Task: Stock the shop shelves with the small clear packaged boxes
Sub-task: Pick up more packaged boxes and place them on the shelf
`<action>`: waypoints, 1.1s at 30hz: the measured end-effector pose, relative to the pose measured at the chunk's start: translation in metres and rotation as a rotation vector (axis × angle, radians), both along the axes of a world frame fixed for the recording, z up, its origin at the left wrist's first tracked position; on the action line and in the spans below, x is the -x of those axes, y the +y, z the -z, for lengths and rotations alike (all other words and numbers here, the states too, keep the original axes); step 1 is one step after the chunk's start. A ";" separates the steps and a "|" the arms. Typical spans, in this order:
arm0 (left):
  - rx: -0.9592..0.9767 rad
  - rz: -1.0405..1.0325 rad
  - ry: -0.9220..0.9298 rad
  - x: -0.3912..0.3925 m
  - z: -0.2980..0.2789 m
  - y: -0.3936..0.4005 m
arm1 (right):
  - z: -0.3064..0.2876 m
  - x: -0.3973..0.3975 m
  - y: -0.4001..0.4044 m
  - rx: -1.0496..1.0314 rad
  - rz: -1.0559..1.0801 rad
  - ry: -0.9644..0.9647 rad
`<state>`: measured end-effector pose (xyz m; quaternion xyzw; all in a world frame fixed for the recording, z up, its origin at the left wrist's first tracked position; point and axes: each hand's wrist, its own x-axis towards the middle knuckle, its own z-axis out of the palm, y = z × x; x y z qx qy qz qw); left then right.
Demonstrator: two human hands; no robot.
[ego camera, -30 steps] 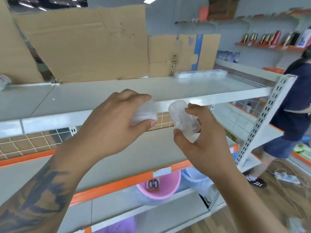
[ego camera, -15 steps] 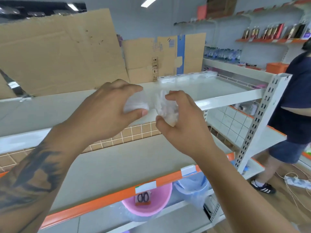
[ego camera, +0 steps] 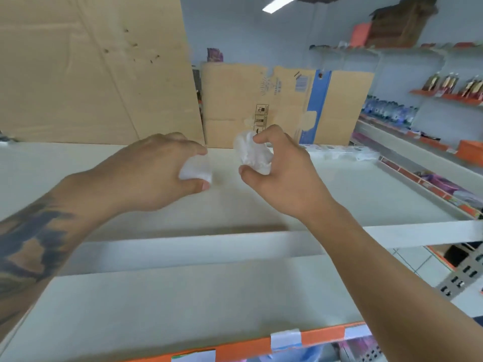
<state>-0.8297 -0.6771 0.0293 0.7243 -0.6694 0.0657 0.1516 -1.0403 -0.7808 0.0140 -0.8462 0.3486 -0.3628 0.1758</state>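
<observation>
Head view, both hands' fingers clamped on clear boxes (ego camera: 252, 155), cardboard (ego camera: 261, 100) behind shelf (ego camera: 339, 194).

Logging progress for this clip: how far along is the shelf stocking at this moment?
Early stage. Done: a short row of clear boxes sits at the back right of the top shelf. In hand: the left hand grips one clear box and the right hand grips another, both over that shelf, not yet set down. Left: most of the shelf is bare.
</observation>
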 end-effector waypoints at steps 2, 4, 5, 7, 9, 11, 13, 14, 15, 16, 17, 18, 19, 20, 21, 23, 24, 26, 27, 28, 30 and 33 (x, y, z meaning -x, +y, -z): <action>-0.052 -0.012 -0.005 0.000 0.004 -0.012 | 0.000 -0.002 -0.016 -0.006 -0.007 0.008; -0.090 -0.016 -0.007 0.003 0.006 -0.024 | 0.001 -0.004 -0.028 -0.011 -0.014 0.020; -0.108 -0.014 -0.016 0.005 0.006 -0.029 | 0.002 -0.005 -0.032 -0.012 -0.019 0.031; -0.144 -0.011 -0.005 0.007 0.007 -0.041 | 0.004 -0.006 -0.040 -0.028 -0.033 0.063; -0.171 -0.003 0.040 0.007 0.010 -0.048 | 0.008 -0.008 -0.045 -0.048 -0.060 0.105; -0.191 0.005 0.092 0.005 0.014 -0.049 | 0.012 -0.009 -0.046 -0.065 -0.088 0.161; -0.185 0.009 0.138 0.004 0.016 -0.046 | 0.015 -0.010 -0.044 -0.059 -0.104 0.200; -0.175 0.012 0.156 0.004 0.018 -0.045 | 0.015 -0.010 -0.044 -0.053 -0.108 0.204; -0.167 0.012 0.174 0.004 0.018 -0.043 | 0.015 -0.010 -0.043 -0.053 -0.110 0.201; -0.159 0.009 0.193 0.004 0.019 -0.042 | 0.013 -0.010 -0.043 -0.062 -0.112 0.196; -0.153 0.004 0.215 0.004 0.019 -0.041 | 0.012 -0.009 -0.043 -0.073 -0.116 0.192; -0.147 -0.004 0.234 0.003 0.019 -0.040 | 0.010 -0.009 -0.043 -0.082 -0.121 0.192; -0.143 -0.008 0.246 0.003 0.018 -0.039 | 0.009 -0.009 -0.043 -0.088 -0.126 0.199; -0.144 -0.007 0.248 0.003 0.018 -0.038 | 0.009 -0.009 -0.043 -0.091 -0.134 0.212; -0.148 -0.004 0.249 0.002 0.017 -0.037 | 0.009 -0.009 -0.043 -0.096 -0.143 0.228; -0.152 -0.009 0.284 -0.002 0.017 -0.036 | 0.008 -0.007 -0.043 -0.103 -0.164 0.257; -0.151 -0.017 0.315 -0.006 0.016 -0.034 | 0.008 -0.006 -0.042 -0.099 -0.174 0.272; -0.139 -0.026 0.367 -0.014 0.016 -0.031 | 0.007 -0.006 -0.042 -0.079 -0.185 0.300; -0.126 -0.024 0.389 -0.017 0.014 -0.030 | 0.006 -0.006 -0.042 -0.065 -0.189 0.311; -0.105 -0.016 0.418 -0.018 0.011 -0.029 | 0.004 -0.006 -0.043 -0.041 -0.194 0.319; -0.033 0.020 0.528 -0.016 0.002 -0.027 | -0.004 -0.006 -0.044 0.041 -0.216 0.307; 0.068 0.127 0.745 -0.012 -0.015 -0.023 | -0.019 -0.004 -0.043 0.071 -0.293 0.212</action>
